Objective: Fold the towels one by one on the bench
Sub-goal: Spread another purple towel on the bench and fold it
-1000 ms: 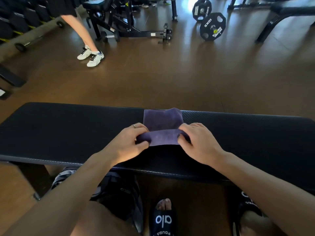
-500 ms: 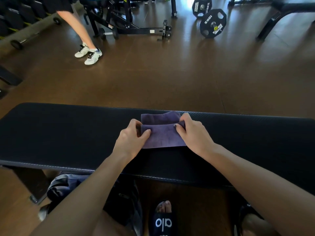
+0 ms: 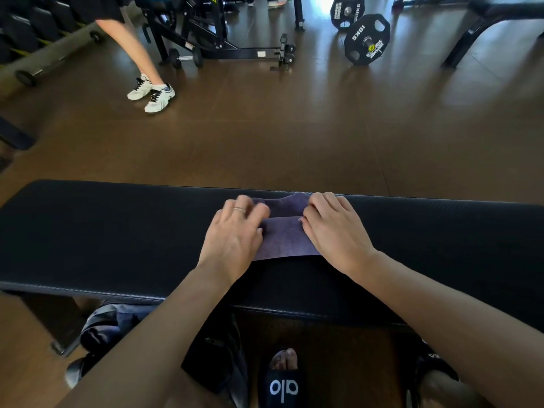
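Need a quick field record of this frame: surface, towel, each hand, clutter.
surface: black padded bench
towel: purple towel, partly folded, flat on the bench
left hand: left hand on the towel's left edge, ring on one finger
right hand: right hand on the towel's right edge
grip: cannot tell whether the fingers pinch or only press
under bench: dark bag
background: 10KG weight plate

Bkgd: 10kg plate [image 3: 367,39], dumbbell [image 3: 186,58], bystander's white sneakers [image 3: 151,94], bag [image 3: 123,325] under.
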A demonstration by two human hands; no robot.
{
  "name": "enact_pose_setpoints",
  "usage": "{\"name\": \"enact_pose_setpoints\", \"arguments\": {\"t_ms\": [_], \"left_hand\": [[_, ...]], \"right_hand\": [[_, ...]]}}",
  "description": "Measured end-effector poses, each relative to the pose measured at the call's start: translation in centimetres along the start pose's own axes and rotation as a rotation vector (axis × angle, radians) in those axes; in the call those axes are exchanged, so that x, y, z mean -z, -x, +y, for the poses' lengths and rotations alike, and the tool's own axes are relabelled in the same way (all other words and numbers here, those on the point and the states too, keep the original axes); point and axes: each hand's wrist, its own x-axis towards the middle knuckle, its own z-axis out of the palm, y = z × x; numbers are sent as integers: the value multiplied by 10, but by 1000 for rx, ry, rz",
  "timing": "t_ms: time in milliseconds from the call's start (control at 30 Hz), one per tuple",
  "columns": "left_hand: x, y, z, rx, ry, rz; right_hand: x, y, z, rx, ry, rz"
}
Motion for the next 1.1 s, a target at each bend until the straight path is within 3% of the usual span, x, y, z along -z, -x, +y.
{"name": "enact_pose_setpoints", "arguments": {"t_ms": [100,233,333,433,567,733,1100], "left_hand": [[-3,-3,-3,-286,-62,-68],[8,-1,-9,-281,64,-138],[14,-2,-11,-273,-1,-254],[21,-7,-9,-143,61,-263],[32,-13,-14,207,365,-302],[23,-17,-21,500,599,-355],[34,-11,-16,753,654,-667]], "right_hand": [[10,3,3,161,-82,-29],[16,7,9,253,-150,-233],[15,3,12,228,-158,-243],[21,-7,11,100,-317,-164],[22,-16,6,-208,-587,-143],[19,-27,-2,-490,-840,-405],[24,-10,-28,-452,-747,-473]]}}
